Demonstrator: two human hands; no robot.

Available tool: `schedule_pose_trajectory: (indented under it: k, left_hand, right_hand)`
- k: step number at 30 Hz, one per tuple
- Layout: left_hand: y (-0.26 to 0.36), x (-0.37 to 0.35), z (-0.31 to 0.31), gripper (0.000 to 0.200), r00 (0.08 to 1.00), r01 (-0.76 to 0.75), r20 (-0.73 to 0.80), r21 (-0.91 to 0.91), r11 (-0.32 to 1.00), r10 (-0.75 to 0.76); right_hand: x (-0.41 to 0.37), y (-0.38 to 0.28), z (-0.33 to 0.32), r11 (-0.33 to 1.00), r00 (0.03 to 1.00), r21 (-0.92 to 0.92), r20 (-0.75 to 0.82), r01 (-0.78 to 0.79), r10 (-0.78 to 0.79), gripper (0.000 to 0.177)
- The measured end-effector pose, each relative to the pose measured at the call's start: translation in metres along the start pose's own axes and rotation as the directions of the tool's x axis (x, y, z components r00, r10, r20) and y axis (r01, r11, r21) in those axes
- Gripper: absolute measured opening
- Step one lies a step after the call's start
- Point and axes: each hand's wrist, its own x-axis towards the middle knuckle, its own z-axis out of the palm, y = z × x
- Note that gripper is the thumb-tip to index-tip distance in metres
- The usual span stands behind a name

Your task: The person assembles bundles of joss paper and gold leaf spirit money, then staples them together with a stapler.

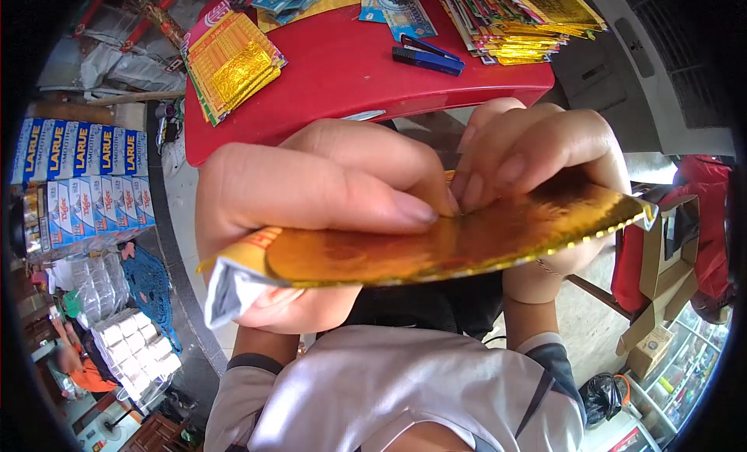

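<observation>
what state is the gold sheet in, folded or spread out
Mostly spread: the gold sheet runs as one bowed span between left hand and right hand; its left end curls under, showing white.

Light, white-ish shirt (pixel 389 390) with short sleeves, a dark band at each cuff and a dark stripe down the right side. Thin bracelet (pixel 548 269) on the right wrist. Left hand (pixel 311 211) and right hand (pixel 537 156) bare, short nails.

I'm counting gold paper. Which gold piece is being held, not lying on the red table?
The gold foil sheet pinched between left hand and right hand; the other gold stacks lie on the red table.
</observation>
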Motion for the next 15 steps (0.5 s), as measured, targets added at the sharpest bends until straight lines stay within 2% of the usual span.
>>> schedule_pose_trajectory:
  k: [5,9,11,15]
  left_hand:
    - [0.017,-0.011,0.004,0.037,1.0,-0.004,-0.018,0.003,1.0,0.004]
    - [0.016,-0.013,0.003,0.037,1.0,-0.003,-0.031,0.001,1.0,0.003]
    - [0.015,-0.014,0.002,0.037,0.999,0.001,-0.039,0.0,1.0,-0.001]
    - [0.014,-0.016,0.001,0.037,0.998,0.01,-0.056,0.003,1.0,-0.01]
  right_hand:
    - [0.004,-0.003,-0.006,0.997,0.998,-0.07,0.052,0.042,-0.039,0.038]
    - [0.004,-0.004,-0.008,0.997,1.0,-0.082,0.003,0.005,-0.005,0.036]
    - [0.006,0.001,-0.016,0.972,0.98,-0.178,0.15,0.156,-0.13,0.033]
    - [0.006,0.001,-0.015,0.978,0.985,-0.167,0.139,0.127,-0.104,0.032]
